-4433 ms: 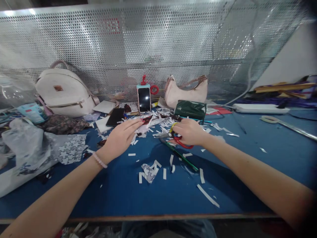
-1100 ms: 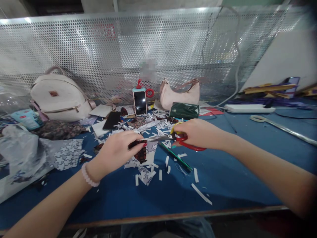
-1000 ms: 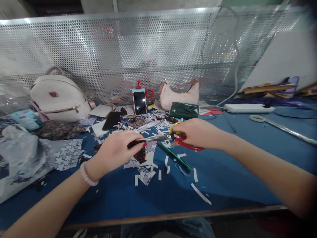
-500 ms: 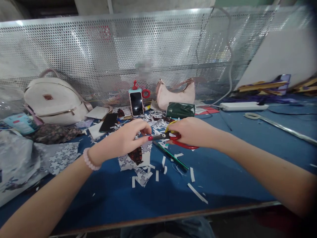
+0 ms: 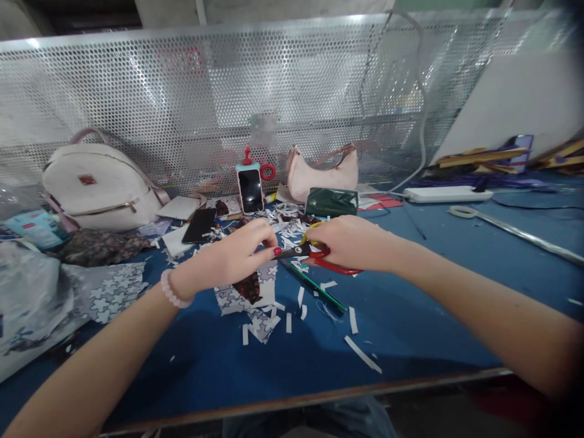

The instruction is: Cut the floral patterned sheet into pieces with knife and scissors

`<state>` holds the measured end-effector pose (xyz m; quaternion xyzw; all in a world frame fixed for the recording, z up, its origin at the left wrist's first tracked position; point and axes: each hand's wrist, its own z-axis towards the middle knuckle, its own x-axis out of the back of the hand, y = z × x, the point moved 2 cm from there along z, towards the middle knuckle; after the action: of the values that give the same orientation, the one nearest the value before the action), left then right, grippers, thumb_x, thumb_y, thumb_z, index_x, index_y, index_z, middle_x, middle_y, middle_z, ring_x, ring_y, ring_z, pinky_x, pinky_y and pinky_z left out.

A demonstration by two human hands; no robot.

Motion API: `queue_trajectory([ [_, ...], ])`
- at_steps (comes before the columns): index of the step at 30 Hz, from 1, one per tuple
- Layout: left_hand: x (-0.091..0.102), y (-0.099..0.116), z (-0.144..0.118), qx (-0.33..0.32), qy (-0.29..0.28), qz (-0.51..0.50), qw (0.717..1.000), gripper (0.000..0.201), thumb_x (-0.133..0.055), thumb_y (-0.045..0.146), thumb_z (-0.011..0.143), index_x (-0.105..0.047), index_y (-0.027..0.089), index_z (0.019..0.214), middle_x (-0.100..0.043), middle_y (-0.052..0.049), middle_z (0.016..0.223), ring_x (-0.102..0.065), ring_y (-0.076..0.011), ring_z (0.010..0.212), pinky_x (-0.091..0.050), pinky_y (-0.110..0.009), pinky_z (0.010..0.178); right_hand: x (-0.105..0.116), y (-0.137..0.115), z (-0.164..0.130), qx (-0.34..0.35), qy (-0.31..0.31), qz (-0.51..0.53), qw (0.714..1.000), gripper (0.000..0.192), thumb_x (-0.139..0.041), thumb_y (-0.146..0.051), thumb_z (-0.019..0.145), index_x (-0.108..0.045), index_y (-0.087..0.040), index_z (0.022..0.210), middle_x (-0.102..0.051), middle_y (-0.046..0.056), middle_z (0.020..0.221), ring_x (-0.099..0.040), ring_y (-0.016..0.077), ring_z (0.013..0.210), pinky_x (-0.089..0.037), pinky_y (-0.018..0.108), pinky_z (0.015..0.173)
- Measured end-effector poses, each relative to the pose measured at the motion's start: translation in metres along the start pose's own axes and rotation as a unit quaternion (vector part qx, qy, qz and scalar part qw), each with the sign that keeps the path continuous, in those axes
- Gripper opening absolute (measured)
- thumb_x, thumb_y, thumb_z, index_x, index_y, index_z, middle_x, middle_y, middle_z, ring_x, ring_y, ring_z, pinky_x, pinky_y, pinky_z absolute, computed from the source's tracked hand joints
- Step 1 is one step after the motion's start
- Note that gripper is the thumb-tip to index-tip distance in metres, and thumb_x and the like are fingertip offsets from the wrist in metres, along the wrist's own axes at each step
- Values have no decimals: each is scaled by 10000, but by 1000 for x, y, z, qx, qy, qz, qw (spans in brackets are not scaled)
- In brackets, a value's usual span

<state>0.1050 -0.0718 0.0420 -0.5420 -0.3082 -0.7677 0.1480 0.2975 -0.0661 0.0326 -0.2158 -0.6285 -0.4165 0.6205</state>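
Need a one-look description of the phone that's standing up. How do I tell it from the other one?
Start at the perforated metal screen behind the blue table. At its foot, mid-table, between the white backpack and the pink handbag, stands the upright phone. Unlike the black phone lying flat beside it, it has a pale case with red ornaments on top.

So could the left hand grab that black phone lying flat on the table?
Probably yes: the black phone lies just beyond the left hand with only paper scraps between, though its fingers are pinching a patterned piece.
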Motion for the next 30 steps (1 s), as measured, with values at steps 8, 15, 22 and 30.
queue_trajectory([
  [8, -1, -3, -1, -4, 33, -25, 999, 159, -420, 257, 904, -433, 188, 761, -489, -8, 876, -488, -142, 804, -428, -292, 764, 8, -5, -5, 11, 14, -12, 1000, 224, -552, -384, 811, -579, -172, 743, -651, 47, 722, -606, 207, 634, -251, 270, 492],
  [15, -1, 0, -2, 13, 27, -26, 999, 187, -400, 275, 909, -410, 189, 743, -469, -16, 861, -467, -152, 781, -419, -303, 749, 13, -11, -3, 19, 14, -29, 999, 177, -516, -322, 814, -602, -171, 779, -664, 61, 727, -615, 221, 623, -243, 275, 487],
  [22, -3, 3, -1, 25, 16, -9, 1000, 169, -366, 220, 906, -383, 186, 741, -441, -24, 859, -440, -159, 775, -392, -324, 745, 16, -14, -2, 22, -16, -51, 998, 276, -469, -373, 837, -627, -162, 757, -653, 88, 663, -624, 243, 619, -247, 282, 485],
  [30, -3, 7, -2, 32, 11, 51, 998, 188, -344, 211, 921, -366, 181, 737, -431, -23, 861, -412, -157, 750, -347, -353, 748, 16, -14, -1, 31, -8, -77, 996, 281, -470, -376, 830, -633, -164, 742, -658, 81, 653, -615, 228, 601, -267, 271, 489],
])
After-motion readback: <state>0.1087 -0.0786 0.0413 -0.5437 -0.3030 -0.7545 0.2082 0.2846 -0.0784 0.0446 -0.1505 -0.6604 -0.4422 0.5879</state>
